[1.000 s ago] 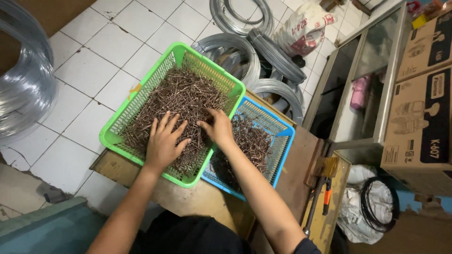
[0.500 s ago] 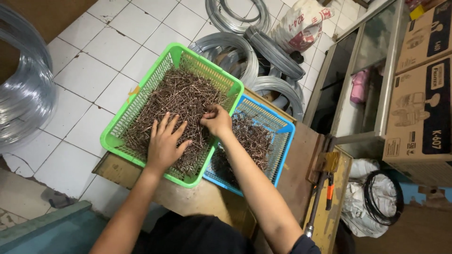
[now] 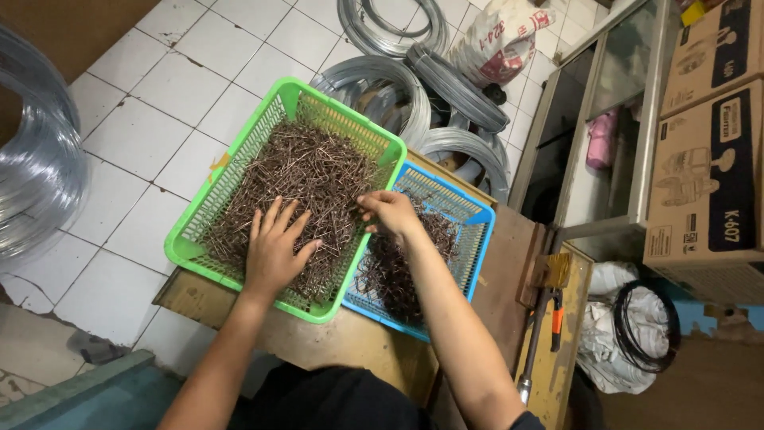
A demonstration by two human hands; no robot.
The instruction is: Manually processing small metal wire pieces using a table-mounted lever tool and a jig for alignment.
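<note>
**Rusty nails sorted by hand between two plastic baskets**

Head view: A heap of brown nails [image 3: 298, 187] is seen filling a green mesh basket [image 3: 208, 209] that is set at the far left corner of a worn wooden counter [image 3: 350, 338], its far end overhanging the tiled floor [image 3: 151, 103]. The left hand [image 3: 274, 251] is laid flat on the heap near the basket's near edge, fingers spread wide and nothing closed in its grip, apparently so that the loose pile is kept steady. The right hand [image 3: 390, 213] is held over the seam where the green basket overlaps a blue basket [image 3: 473, 239]; its fingers are curled narrow, seemingly pinched on a few nails, though what is held cannot be told for certain. A smaller heap of nails is seen in the blue basket, just beside the first, so that little reach is needed. A hand tool [image 3: 545, 318] is left along the counter's right edge. Coils of grey wire [image 3: 414, 72], a white sack [image 3: 501, 40], cardboard boxes [image 3: 708, 175] and a glass cabinet [image 3: 621, 111] are crowded round.
</note>
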